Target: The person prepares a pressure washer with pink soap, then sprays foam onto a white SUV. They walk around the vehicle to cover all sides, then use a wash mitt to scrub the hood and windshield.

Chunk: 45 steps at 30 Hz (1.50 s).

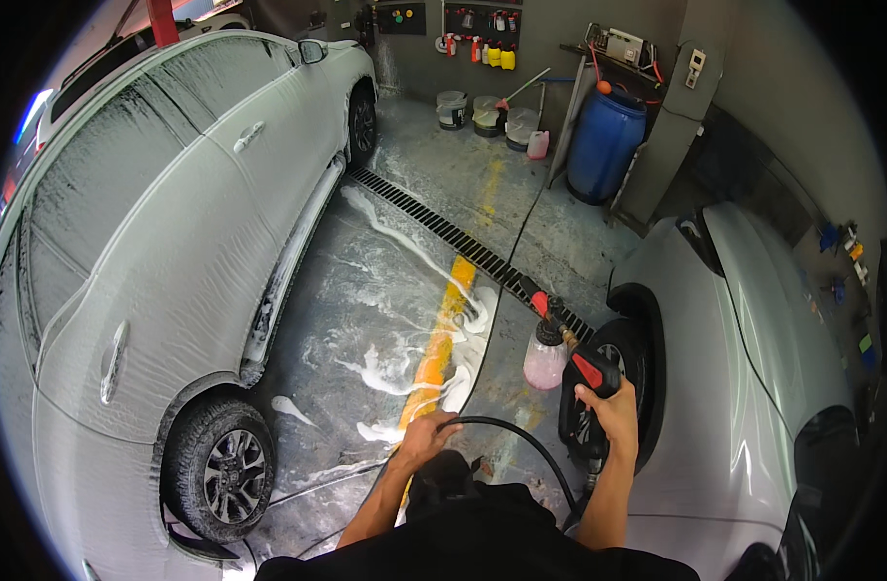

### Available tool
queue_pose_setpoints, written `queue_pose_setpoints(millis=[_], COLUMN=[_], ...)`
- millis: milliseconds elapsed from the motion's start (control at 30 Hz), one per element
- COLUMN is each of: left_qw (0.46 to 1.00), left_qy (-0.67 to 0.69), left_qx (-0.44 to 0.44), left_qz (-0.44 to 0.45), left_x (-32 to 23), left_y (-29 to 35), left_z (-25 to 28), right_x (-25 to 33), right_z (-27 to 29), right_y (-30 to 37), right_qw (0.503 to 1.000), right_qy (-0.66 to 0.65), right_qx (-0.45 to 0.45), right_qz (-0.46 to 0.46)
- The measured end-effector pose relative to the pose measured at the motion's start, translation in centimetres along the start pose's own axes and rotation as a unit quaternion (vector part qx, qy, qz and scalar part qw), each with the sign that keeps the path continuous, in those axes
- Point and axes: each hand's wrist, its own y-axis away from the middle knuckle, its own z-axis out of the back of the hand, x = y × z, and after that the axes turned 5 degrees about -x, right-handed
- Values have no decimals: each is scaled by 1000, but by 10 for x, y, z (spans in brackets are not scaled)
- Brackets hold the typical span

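My right hand (615, 412) is wrapped round the grip of a black and red pressure-washer gun (591, 370). A foam bottle (544, 362) with pinkish liquid hangs from the gun's front end, which points ahead and slightly left. In my left hand (426, 440) is a black hose (526, 435), pinched near my body; it curves across to the right, below the gun. On the left stands a white car (177, 228), streaked with foam along its doors and windows. No spray shows at the nozzle.
A silver car (719, 387) stands close on my right. A drain grate (434, 225) crosses the wet floor, with foam puddles (380, 373) around a yellow line (438, 353). Buckets (486, 116), a pink jug (538, 145) and a blue barrel (606, 145) stand at the back wall.
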Motion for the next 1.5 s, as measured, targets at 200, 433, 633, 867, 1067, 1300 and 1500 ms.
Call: queue_pose_setpoints(millis=[200, 433, 633, 867, 1067, 1300, 1500], left_qw=[981, 984, 998, 996, 997, 991, 977], left_qy=[99, 84, 49, 69, 9, 16, 29], left_qx=[-111, -84, -38, -24, -77, -58, -66], left_qz=[124, 134, 27, 46, 6, 122, 202], left_x=[32, 50, 48, 93, 108, 157, 212], left_y=[-183, -438, -656, -916, -1157, -1359, -1572], left_z=[-8, -5, 0, -29, -4, -12, -6], right_x=[-24, -24, 40, 71, 117, 136, 100], right_z=[-36, -110, -151, -203, -264, -347, -427], right_y=[-235, -487, -666, -925, -1187, -1480, -1731], right_qw=[967, 979, 986, 996, 993, 994, 986], right_qy=[-192, -115, -88, -53, -99, -25, -16], right_qx=[154, 131, 46, 15, -30, -80, -119], right_qz=[-66, -110, -136, -67, -60, -70, -114])
